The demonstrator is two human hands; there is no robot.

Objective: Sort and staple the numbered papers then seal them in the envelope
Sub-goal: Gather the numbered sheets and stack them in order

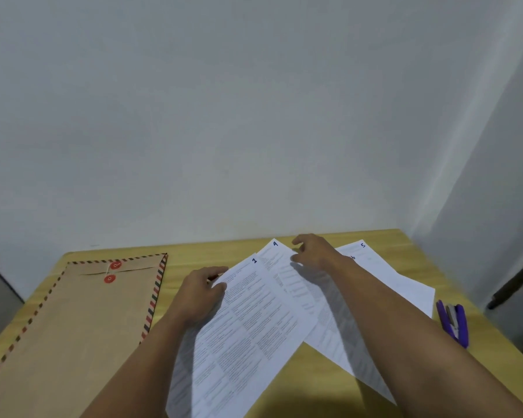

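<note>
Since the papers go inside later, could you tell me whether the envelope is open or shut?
Shut: the envelope lies flat, flap down, string joining its two red buttons.

Brown envelope (82, 321) w/ striped edge; purple stapler (455, 322)

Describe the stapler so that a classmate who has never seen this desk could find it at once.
Start at the wooden desk and go to its right edge, beyond the spread white papers. The stapler lies there alone: small, purple, the only coloured tool in sight.
</note>
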